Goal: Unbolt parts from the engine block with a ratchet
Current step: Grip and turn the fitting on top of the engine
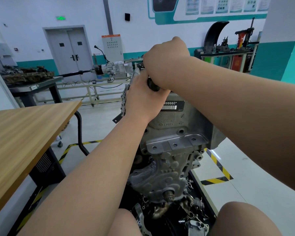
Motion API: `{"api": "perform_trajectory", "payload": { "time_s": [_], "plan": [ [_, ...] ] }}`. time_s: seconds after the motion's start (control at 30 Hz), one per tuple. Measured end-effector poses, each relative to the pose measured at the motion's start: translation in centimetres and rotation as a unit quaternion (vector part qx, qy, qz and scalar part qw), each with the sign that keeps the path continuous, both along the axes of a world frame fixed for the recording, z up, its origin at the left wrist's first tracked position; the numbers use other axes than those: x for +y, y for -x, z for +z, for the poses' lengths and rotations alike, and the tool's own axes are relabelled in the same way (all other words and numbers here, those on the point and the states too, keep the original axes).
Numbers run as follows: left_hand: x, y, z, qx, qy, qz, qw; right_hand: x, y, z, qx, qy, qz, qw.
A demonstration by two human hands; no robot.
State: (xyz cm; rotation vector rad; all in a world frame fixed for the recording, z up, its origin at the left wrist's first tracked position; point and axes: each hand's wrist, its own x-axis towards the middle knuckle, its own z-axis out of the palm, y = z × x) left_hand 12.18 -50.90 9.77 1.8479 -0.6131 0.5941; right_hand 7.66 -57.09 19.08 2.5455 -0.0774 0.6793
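The grey cast engine block (170, 150) stands upright in front of me, with a black barcode label on its upper face. My left hand (143, 99) is wrapped around the black handle of the ratchet (152, 85) at the block's top edge. My right hand (165, 60) is closed just above it, over the far end of the tool. The ratchet head and the bolt are hidden behind both hands.
A wooden table (24, 133) stands at my left. Loose metal parts (186, 217) lie on the black base below the block. Yellow-black floor tape (218, 171) marks the stand's edges. A gearbox rig (112, 70) and benches stand at the back.
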Motion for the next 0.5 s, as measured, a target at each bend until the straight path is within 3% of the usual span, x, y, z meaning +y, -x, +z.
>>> {"api": "perform_trajectory", "payload": {
  "time_s": [0.5],
  "plan": [
    [0.08, 0.21, -0.04, 0.005, -0.004, 0.013, 1.0, -0.47, -0.01, -0.3, -0.021, -0.04, 0.016, 0.999]
  ]
}}
